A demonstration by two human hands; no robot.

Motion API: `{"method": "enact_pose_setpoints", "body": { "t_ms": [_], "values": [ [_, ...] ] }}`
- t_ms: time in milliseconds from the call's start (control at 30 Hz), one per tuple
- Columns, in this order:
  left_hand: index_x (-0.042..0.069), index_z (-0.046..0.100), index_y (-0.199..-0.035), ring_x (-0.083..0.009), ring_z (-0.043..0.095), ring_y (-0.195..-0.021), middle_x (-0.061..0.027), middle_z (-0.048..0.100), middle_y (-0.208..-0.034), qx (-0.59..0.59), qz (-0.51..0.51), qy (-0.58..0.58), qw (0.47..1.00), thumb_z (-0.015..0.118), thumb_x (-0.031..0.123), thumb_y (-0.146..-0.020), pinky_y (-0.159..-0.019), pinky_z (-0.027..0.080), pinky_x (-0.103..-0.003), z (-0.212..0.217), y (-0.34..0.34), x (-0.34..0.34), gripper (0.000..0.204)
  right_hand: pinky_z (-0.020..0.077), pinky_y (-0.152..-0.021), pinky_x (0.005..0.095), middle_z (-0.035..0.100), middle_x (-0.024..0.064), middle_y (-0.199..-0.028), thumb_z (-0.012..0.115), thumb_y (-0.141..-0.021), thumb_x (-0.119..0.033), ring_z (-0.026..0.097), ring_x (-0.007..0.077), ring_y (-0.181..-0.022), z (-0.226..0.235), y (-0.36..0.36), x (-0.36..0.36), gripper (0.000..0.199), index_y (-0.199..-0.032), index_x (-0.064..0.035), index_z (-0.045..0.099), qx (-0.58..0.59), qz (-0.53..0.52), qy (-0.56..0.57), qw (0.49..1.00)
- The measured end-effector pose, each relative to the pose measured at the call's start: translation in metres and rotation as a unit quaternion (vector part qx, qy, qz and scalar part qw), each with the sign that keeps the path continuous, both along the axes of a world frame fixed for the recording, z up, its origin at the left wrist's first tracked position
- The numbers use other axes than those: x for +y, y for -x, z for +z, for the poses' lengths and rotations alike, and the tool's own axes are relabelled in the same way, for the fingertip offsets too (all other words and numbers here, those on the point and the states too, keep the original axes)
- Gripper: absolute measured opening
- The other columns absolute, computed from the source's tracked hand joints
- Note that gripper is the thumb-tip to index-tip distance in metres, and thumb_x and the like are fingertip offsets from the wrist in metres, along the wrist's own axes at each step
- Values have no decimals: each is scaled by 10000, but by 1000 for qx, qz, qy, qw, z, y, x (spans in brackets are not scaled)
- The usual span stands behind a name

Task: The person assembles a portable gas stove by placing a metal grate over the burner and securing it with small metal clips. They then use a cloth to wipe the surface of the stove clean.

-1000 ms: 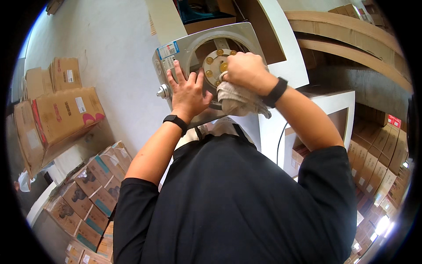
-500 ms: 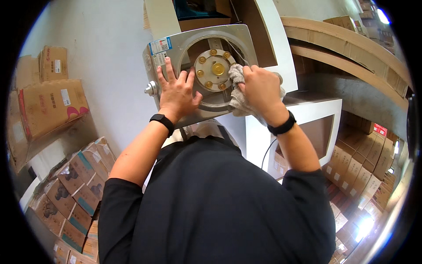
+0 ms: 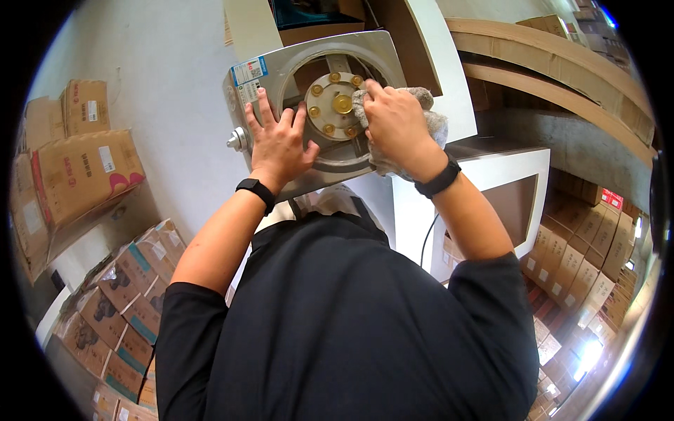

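A stainless-steel gas stove point(image 3: 288, 188) lies in front of me, with a round recess in its top. At its centre is a pale burner disc point(image 3: 328, 118) carrying several brass nozzles. My left hand point(image 3: 282, 144) rests on the stove's left side, fingers spread, holding nothing. Bunched in my right hand point(image 3: 401, 130) is a grey-beige rag point(image 3: 435, 126), pressed against the right part of the recess and covering the disc's right edge. A blue and white label point(image 3: 247, 70) is stuck on the stove's upper left corner. From its left side juts a silver fitting point(image 3: 239, 139).
White frames point(image 3: 463, 105) with openings stand under and beside the stove. A thin dark cable point(image 3: 426, 242) hangs at their front. Cardboard boxes point(image 3: 88, 168) are stacked at left, with more boxes point(image 3: 576, 259) at right. Long curved wooden boards point(image 3: 547, 59) run across the upper right.
My right hand has moved slightly left and up with the rag, toward the burner disc. The left hand stays on the stove, and the view has shifted a little.
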State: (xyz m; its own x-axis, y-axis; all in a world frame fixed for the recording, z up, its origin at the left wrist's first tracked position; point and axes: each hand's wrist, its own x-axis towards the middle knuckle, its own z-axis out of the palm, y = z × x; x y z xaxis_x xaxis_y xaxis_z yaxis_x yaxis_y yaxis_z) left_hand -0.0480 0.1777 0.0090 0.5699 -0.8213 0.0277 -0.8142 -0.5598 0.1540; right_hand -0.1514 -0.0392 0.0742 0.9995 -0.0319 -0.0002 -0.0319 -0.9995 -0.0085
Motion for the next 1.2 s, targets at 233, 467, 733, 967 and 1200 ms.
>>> {"method": "enact_pose_setpoints", "body": {
  "t_ms": [233, 467, 733, 967, 1200],
  "values": [
    [92, 594, -1462, -572, 181, -1534, -149, 637, -1268, 1, 2, 0, 1000, 689, 448, -796, -1209, 93, -756, 2, 0, 0, 761, 568, -745, 400, 727, 66, -775, 702, -751, -137, 730, 261, -794, 8, -17, 2, 72, -712, -101, 752, 80, 117, -30, 989],
    [97, 586, -1470, -574, 168, -1536, -156, 633, -1278, 7, 6, -3, 1000, 687, 453, -803, -1211, 78, -758, 0, 2, 0, 763, 565, -719, 389, 727, 63, -741, 692, -778, -163, 740, 238, -783, 0, -20, 21, 116, -695, -111, 754, 58, 190, -1, 980],
    [91, 583, -1469, -575, 167, -1536, -153, 633, -1285, 7, 6, -7, 1000, 686, 446, -808, -1212, 78, -757, 0, 2, -1, 757, 543, -797, 410, 762, 130, -875, 677, -806, -182, 719, 277, -858, -7, -6, 58, 189, -808, -46, 808, 81, 148, 240, 956],
    [90, 590, -1459, -571, 172, -1535, -146, 638, -1257, 3, 0, -8, 1000, 690, 430, -799, -1209, 90, -757, 2, 1, 0, 749, 579, -909, 407, 773, 148, -1089, 702, -734, -65, 734, 327, -999, -3, 19, -29, 305, -1021, -1, 784, -46, -58, -255, 964],
    [88, 605, -1444, -568, 183, -1532, -137, 646, -1260, -1, -1, -2, 1000, 684, 408, -796, -1210, 108, -748, 0, 3, -1, 726, 573, -964, 410, 750, 137, -1222, 727, -697, -53, 721, 337, -1085, -2, 68, -5, 450, -1145, -9, 748, -240, -135, -259, 926]
  ]
}}
